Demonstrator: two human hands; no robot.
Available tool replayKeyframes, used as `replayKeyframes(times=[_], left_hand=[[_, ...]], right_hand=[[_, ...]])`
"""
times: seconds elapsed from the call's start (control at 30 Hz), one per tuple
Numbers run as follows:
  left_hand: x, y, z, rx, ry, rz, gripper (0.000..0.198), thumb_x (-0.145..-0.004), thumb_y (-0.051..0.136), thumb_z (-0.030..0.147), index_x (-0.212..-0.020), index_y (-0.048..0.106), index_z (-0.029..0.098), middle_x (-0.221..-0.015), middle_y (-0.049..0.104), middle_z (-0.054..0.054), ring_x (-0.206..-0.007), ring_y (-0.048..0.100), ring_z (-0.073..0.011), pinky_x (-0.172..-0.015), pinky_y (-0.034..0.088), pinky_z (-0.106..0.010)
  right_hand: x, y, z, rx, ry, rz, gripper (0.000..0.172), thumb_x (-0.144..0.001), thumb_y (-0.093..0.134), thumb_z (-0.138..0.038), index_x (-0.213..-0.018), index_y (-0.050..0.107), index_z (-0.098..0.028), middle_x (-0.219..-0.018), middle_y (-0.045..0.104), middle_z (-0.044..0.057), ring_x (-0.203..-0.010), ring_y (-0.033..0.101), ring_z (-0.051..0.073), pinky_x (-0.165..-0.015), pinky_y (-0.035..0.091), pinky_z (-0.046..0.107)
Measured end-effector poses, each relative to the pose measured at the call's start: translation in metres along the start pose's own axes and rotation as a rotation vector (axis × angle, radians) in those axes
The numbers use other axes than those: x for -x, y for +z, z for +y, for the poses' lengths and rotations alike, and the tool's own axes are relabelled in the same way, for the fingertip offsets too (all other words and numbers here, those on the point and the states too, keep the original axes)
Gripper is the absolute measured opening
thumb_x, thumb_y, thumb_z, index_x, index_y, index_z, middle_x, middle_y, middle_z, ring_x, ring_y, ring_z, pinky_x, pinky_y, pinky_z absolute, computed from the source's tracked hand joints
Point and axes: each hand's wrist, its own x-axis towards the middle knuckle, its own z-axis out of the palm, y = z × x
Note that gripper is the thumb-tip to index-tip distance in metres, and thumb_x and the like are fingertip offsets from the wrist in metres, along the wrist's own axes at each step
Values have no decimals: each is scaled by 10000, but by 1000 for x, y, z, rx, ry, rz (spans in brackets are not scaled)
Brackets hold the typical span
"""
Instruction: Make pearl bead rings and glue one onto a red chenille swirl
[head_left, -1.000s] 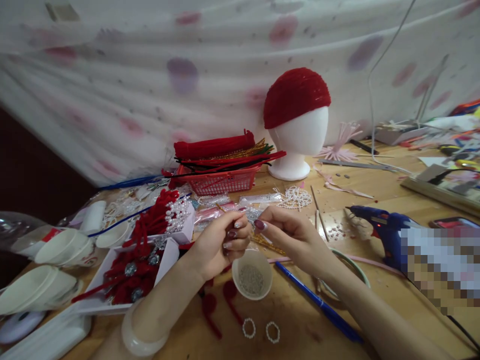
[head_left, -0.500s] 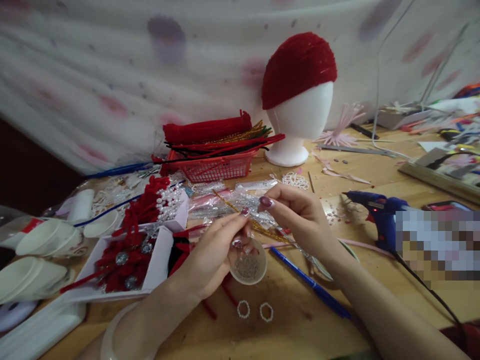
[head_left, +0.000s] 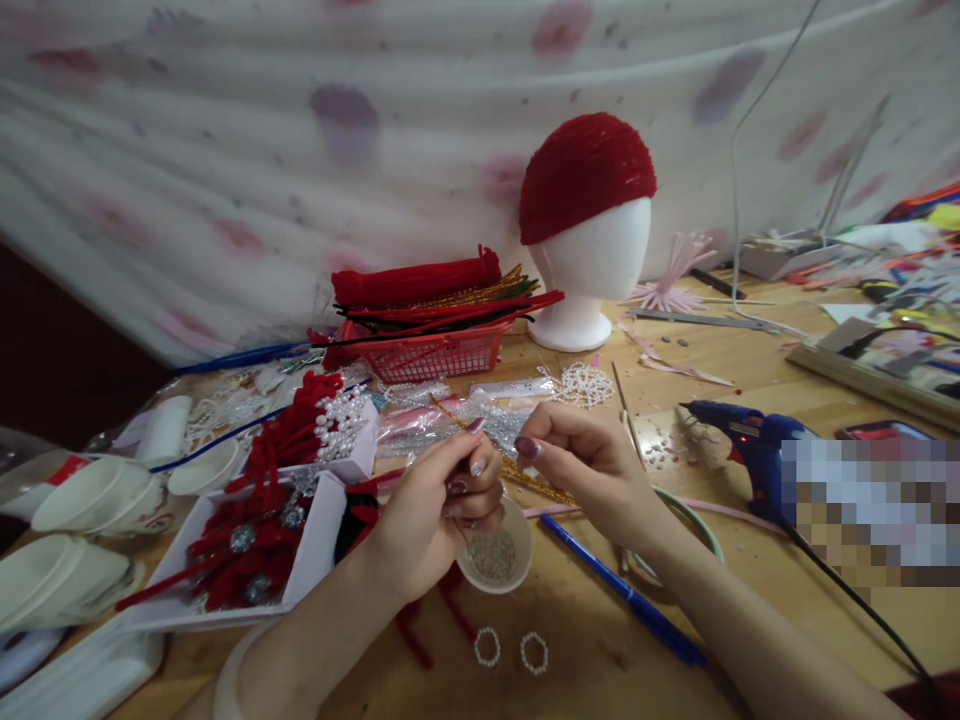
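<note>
Two bead rings down, the cup not yet empty

We looked over a cluttered pale wooden table. At its far side stood a white foam mannequin head wearing a red fuzzy cap. Beside it sat a red plastic mesh basket piled with red and gold pipe cleaners. To the left was a shallow white cardboard box holding red pipe-cleaner ornaments. A blue hot-glue gun lay to the right.

Near the middle, the left hand and the right hand were raised close together, nearly touching. On each, the thumb and forefinger were drawn into a tight pinch. Whatever ran between them was too fine for us to make out. A blue plastic pen lay slantwise on the table under the right wrist.

The small white cup stood on the table just under the left hand's curled fingers, with tiny pale beads covering its bottom. Nearer to us, and apart from the cup, two small closed rings of white pearl beads lay side by side on the wood.

We judged that two rings were complete, that another piece was in the fingers, and that plenty of beads remained
</note>
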Motion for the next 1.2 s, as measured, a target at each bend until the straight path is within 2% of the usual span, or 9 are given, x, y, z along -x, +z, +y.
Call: replayKeyframes(times=[0.1, 0.57, 1.03, 1.2], left_hand=[[2, 1, 2, -5, 41, -52, 379, -952, 471, 252, -585, 455, 162, -510, 294, 84, -424, 126, -51, -427, 237, -176], [5, 1, 3, -35, 47, -95, 392, -910, 535, 269, -545, 429, 170, -478, 289, 87, -413, 149, -47, -432, 247, -173], [6, 2, 2, -88, 34, -59, 392, -856, 609, 296, -537, 418, 172, -470, 284, 92, -410, 156, -40, -424, 221, -179], [8, 5, 5, -208, 171, 32, 449, -797, 733, 382, -539, 439, 161, -494, 334, 80, -445, 237, -41, -442, 220, -178]], right_hand=[[2, 2, -2, 5, 11, -26, 242, -885, 576, -250, -655, 530, -188, -553, 446, -59, -491, 356, 68, -438, 246, 219], [5, 3, -5, 9, 97, -79, 268, -902, 579, -293, -663, 534, -178, -558, 428, -54, -517, 342, 78, -455, 256, 215], [6, 1, -2, 28, 70, -107, 259, -912, 570, -293, -682, 532, -181, -575, 444, -52, -536, 361, 85, -481, 274, 224], [3, 1, 0, 19, 69, -167, 241, -953, 547, -316, -757, 565, -177, -652, 482, -37, -603, 408, 96, -538, 325, 225]])
